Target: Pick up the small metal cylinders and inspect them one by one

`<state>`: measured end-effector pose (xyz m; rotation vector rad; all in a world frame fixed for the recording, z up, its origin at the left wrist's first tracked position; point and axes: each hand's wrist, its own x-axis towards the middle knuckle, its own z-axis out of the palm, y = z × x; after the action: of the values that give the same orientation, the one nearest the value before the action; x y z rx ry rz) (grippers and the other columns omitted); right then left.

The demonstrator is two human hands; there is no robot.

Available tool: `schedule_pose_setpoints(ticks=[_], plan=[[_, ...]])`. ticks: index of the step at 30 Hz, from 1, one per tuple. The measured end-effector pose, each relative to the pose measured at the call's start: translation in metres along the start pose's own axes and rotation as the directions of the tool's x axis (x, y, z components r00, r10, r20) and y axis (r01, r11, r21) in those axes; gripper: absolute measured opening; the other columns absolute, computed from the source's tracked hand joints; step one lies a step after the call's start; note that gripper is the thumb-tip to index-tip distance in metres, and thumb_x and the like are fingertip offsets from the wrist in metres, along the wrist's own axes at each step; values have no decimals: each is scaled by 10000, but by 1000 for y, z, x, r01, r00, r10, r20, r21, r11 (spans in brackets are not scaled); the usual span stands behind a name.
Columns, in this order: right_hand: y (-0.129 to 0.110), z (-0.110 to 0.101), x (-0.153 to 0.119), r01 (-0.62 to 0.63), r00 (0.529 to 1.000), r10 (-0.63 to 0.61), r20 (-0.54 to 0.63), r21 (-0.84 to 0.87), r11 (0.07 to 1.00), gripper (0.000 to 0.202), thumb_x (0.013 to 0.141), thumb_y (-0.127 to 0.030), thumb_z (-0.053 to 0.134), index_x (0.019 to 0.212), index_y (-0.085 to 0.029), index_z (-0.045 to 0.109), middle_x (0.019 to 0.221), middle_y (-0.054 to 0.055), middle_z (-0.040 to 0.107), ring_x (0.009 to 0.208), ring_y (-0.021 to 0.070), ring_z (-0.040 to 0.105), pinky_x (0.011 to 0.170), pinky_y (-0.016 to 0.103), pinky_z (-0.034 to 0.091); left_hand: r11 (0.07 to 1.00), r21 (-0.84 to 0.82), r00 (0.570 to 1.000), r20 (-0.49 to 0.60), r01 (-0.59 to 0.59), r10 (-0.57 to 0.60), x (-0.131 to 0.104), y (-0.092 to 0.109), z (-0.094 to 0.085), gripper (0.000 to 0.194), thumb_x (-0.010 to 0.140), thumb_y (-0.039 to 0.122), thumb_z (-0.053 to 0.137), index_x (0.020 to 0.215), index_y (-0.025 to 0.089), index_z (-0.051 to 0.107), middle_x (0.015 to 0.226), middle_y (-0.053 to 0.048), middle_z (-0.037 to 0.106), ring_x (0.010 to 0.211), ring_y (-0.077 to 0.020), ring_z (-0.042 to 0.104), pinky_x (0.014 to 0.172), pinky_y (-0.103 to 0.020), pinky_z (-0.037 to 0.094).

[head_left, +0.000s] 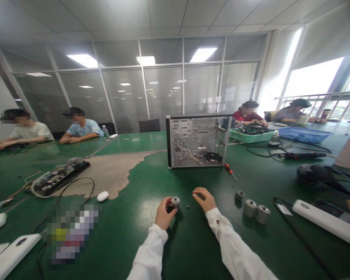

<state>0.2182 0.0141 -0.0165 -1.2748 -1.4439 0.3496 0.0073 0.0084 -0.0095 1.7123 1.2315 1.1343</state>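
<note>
The two hands are apart over the green table (146, 182). The left hand (163, 216) is closed around the side of a short silver metal cylinder with a ringed top and a central hole (175, 202); the cylinder stands roughly upright, and whether its base touches the table cannot be told. The right hand (205, 199) is empty, its fingers loosely bent and spread from the thumb. A tiny dark piece (188, 207) lies on the table between the hands, nearer the left one.

To the right of the right hand stand three more silver metal cylinders: a shorter one (239, 195), then two taller ones (250, 209) (263, 215) side by side. Farther right lies a long white plastic bar with rounded ends (323, 219).

Straight beyond the hands stands an open-sided metal computer case with a black front edge (198, 142), cables inside it. An orange-and-black-handled screwdriver (228, 168) lies just beside its lower right corner, beyond the right hand. Left of the left hand sits a smooth white oval object (103, 196), and past it a long dark tray-like part crowded with electronic components (62, 175). Well beyond the right hand are a green plastic basket (252, 136) and a blue plastic basket (303, 134).
</note>
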Motion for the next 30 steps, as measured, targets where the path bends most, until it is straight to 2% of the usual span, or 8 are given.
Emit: schedule_pose_setpoints(ticks=[2,4,7,10,16,20,24,30], plan=[[7,-16,8,-117,962,153,-228,164,980,254,638,-368,528,787,-186,623,848,55,611,771,166,549,636,269,432,1000,-3,1000,9,9,-9,0,-1,0,438,568,85,560,992,165,481,984,-81,571,924,-182,521,783,-315,384],[19,-32,15,-231,860,356,-366,342,911,307,586,-385,564,786,-159,619,788,59,627,699,164,566,566,252,439,1000,-4,1000,21,9,-8,1,-4,1,469,556,27,517,1003,161,470,989,-79,568,931,-173,516,790,-305,380],[35,-49,19,-299,725,559,-402,547,782,335,510,-365,612,764,-148,616,757,56,637,622,151,581,465,211,425,1000,-6,1000,25,5,-5,2,-7,2,496,544,-21,450,1007,157,466,989,-75,566,930,-160,514,795,-292,375],[40,-54,18,-279,697,595,-399,614,738,315,505,-334,621,765,-157,610,761,40,638,615,132,585,441,183,415,1000,-18,1000,12,8,-8,2,-10,2,482,553,-24,427,993,165,477,972,-63,571,916,-153,517,796,-289,372],[33,-45,14,-308,728,582,-361,587,749,319,503,-349,622,754,-152,602,678,29,638,565,131,579,422,191,406,1000,-14,1000,-7,18,-18,2,-11,1,458,562,-11,426,980,165,486,939,-56,580,879,-146,524,786,-283,375],[18,-26,4,-293,864,420,-279,401,868,321,549,-374,592,773,-145,591,689,47,630,581,146,573,485,236,435,999,-19,999,-15,29,-30,1,-8,2,442,558,-8,428,960,163,498,908,-50,588,856,-146,528,780,-281,380],[-6,6,-14,-50,989,60,-133,79,996,223,643,-343,508,759,-171,590,699,40,613,609,145,553,558,261,445,998,-48,999,-10,31,-31,0,-3,1,423,553,-15,421,924,165,511,847,-32,598,788,-134,539,753,-269,397],[-21,37,-28,205,971,-178,162,-174,963,211,647,-177,461,823,-186,578,813,52,575,678,148,536,652,288,441,996,-86,1000,-5,14,-14,0,-1,1,427,539,-41,408,896,165,518,820,-21,600,752,-120,537,746,-254,408]])
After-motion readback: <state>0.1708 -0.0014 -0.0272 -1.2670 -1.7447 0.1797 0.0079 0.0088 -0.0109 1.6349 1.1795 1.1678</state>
